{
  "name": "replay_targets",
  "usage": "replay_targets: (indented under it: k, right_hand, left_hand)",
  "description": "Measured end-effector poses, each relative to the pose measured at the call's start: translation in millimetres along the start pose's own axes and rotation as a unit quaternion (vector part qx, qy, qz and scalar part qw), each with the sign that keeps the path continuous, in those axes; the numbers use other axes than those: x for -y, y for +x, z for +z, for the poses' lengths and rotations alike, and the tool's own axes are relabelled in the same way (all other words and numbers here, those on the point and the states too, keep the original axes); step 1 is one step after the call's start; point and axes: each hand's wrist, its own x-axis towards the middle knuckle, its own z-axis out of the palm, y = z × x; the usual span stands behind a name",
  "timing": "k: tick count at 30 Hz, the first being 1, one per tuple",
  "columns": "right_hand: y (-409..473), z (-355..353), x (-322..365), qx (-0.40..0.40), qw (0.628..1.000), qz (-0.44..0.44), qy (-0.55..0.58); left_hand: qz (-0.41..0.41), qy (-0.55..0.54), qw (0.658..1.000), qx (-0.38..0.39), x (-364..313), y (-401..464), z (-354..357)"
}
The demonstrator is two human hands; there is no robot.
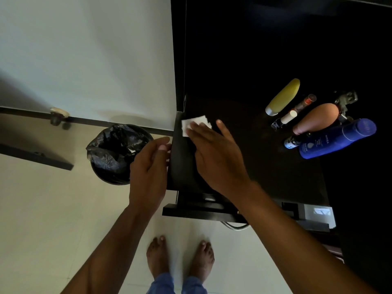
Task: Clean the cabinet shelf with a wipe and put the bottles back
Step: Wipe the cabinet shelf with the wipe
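The person stands barefoot before a dark cabinet shelf (pixel 265 166), both arms extended over its near left corner. The right hand (pixel 216 158) lies palm-down with fingers straight and spread, pressing a white wipe (pixel 192 123) flat against the shelf surface close to the left edge; only the wipe's far end shows beyond the fingertips. The left hand (pixel 148 172) is at the shelf's left side edge, fingers loosely bent with the tips touching that edge; whether it actually grips the edge cannot be told, and it holds no separate object. The bottles stand grouped at the far right of the same shelf, well apart from the wipe: a yellow bottle (pixel 283 96) with a white cap, a blue Nivea bottle (pixel 337 137) nearest the right, a tan rounded bottle (pixel 318 118) between them, and several small slim tubes (pixel 289 117) just beside these. All appear to lean, though the wide lens distorts the angle. On the pale floor, to the left of the shelf, a round waste bin (pixel 118 153) lined with a black bag sits just beside the left hand. Below the shelf front, a darker ledge (pixel 201 213) projects toward the person's feet (pixel 180 257).
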Motion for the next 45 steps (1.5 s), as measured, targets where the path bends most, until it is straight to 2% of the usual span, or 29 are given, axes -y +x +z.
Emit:
replay_targets:
  k: [2, 5, 14, 17, 21, 23, 25, 28, 31, 36, 42, 45]
  right_hand:
    - [17, 6, 6, 0.02, 0.999, -0.028, -0.004]
    - [33, 10, 13, 0.026, 0.999, -0.038, -0.007]
    - [21, 22, 29, 0.028, 0.999, 0.02, -0.011]
    - [-21, 16, 31, 0.025, 0.999, 0.024, 0.026]
    - [-98, -4, 18, 0.043, 0.996, 0.052, 0.054]
    - [-129, -14, 0, 0.024, 0.993, 0.1, 0.065]
    - [-155, -22, -22, 0.009, 0.985, 0.159, 0.067]
    - [-183, -32, -51, -0.028, 0.969, 0.242, 0.048]
    - [-197, -37, -68, -0.051, 0.948, 0.315, 0.016]
    - [-198, -33, -62, -0.027, 0.922, 0.385, -0.019]
    - [-192, -35, -63, -0.006, 0.903, 0.427, -0.05]
    - [-177, -40, -74, 0.007, 0.904, 0.424, -0.048]
  left_hand:
    - [-0.064, -0.063, 0.996, -0.02, -1, 3, 1]
    - [-0.131, -0.103, 0.985, -0.044, -4, 3, 2]
    - [-0.114, -0.108, 0.987, -0.031, 0, -7, 0]
    - [-0.056, -0.053, 0.997, -0.01, 0, -12, -1]
    - [0.043, 0.104, 0.993, 0.017, -1, -20, 2]
    - [0.106, 0.221, 0.969, 0.023, -7, -25, 9]
    - [0.166, 0.327, 0.93, 0.042, -11, -32, 16]
    - [0.211, 0.413, 0.884, 0.068, -13, -43, 31]
    - [0.246, 0.44, 0.858, 0.092, -10, -56, 47]
    - [0.284, 0.444, 0.84, 0.131, -6, -76, 71]
    - [0.291, 0.458, 0.825, 0.158, -5, -80, 81]
    - [0.291, 0.459, 0.825, 0.156, -6, -78, 83]
